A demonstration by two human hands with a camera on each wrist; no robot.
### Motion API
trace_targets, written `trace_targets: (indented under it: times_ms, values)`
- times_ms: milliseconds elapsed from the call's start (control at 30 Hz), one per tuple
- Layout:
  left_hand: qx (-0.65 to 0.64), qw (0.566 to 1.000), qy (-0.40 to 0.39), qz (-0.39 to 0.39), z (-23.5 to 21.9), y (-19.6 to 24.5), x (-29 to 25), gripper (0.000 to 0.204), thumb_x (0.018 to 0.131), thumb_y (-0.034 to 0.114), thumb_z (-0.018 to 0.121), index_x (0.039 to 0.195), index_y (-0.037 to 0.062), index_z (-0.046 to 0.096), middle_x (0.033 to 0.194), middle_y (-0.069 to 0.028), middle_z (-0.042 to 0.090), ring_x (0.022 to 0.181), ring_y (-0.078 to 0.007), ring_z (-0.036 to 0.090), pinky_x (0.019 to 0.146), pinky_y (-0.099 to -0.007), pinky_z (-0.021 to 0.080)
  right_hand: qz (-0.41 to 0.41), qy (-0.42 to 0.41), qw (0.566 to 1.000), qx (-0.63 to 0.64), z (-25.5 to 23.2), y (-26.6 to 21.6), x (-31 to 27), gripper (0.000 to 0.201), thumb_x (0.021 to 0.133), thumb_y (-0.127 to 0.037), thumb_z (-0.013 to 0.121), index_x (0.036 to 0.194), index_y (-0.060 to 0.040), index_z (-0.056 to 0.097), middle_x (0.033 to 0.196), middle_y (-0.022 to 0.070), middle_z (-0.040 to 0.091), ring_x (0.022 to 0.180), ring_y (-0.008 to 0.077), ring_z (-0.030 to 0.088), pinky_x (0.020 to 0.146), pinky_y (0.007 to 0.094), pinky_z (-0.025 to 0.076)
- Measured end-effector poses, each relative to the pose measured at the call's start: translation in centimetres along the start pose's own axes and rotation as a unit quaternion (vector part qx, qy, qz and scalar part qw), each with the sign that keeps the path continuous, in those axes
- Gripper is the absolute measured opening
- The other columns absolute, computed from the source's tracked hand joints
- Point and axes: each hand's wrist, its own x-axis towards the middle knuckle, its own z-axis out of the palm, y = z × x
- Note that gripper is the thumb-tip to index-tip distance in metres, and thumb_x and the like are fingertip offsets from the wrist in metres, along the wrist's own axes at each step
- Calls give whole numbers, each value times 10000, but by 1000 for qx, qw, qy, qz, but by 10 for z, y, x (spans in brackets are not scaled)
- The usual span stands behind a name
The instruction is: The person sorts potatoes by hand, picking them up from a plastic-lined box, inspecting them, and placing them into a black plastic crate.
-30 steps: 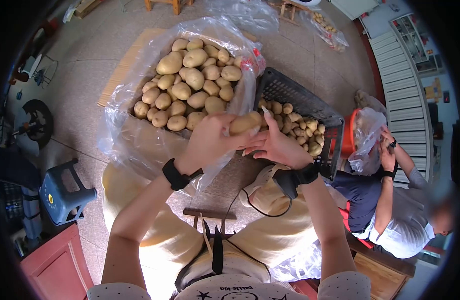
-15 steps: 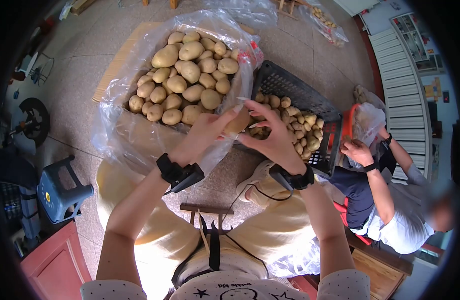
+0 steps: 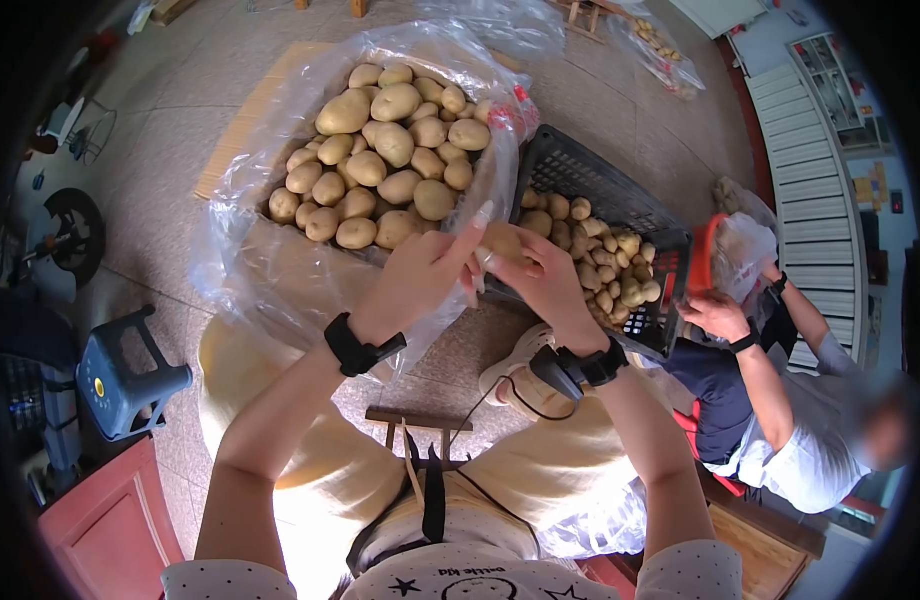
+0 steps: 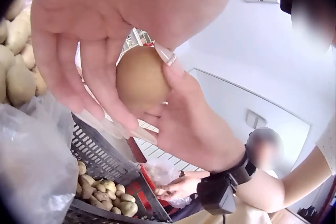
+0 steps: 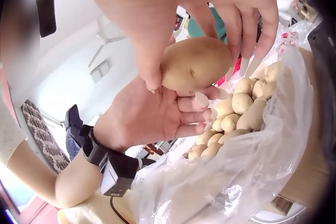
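In my right hand (image 3: 548,285) is one brown potato (image 5: 197,64), gripped between thumb and fingers. My left hand (image 3: 410,280) is right beside it; in the right wrist view its palm faces up with loose fingers (image 5: 191,116) close below the potato. The left wrist view shows the potato's rounded end (image 4: 140,77) framed by both hands. Large potatoes (image 3: 390,145) fill a box lined with clear plastic (image 3: 245,255), beyond my left hand. Smaller potatoes (image 3: 602,270) lie in a black perforated crate (image 3: 600,175), beyond my right hand.
Another person (image 3: 800,430) sits at the right, a hand by a red bucket (image 3: 702,260) with a plastic bag in it. A blue stool (image 3: 130,375) stands at the left. A bag of potatoes (image 3: 655,50) lies on the floor at the back.
The potato has passed from my left hand to my right. My left fingers have loosened and the right ones have closed round it. The other person's near hand has moved down from the bag.
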Motion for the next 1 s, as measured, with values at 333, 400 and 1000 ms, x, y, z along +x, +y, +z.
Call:
trace_targets:
  times_ms: [333, 400, 1000]
  values:
    - [233, 941, 103, 223, -1, 14, -4, 456, 808, 264, 692, 1134, 39, 467, 982, -119, 543, 894, -259, 565, 761, -328, 449, 262, -75, 870, 411, -19, -15, -8, 761, 850, -694, 432, 1184, -22, 553, 1217, 108, 562, 1150, 179, 491, 991, 340, 369]
    - [278, 922, 82, 257, 0, 20, -6, 524, 764, 260, 728, 1162, 41, 468, 1005, -123, 534, 986, -307, 541, 821, -368, 449, 257, -112, 853, 440, -16, -20, -8, 801, 850, -707, 404, 1225, -11, 529, 1241, 129, 550, 1159, 192, 493, 989, 344, 379]
    - [277, 935, 27, 219, 0, 17, -6, 594, 722, 270, 742, 1213, 14, 529, 1052, -206, 614, 921, -357, 611, 788, -390, 487, 241, -171, 860, 416, 1, -14, -13, 781, 889, -704, 284, 1245, -45, 509, 1173, 112, 585, 1096, 184, 522, 966, 360, 401]
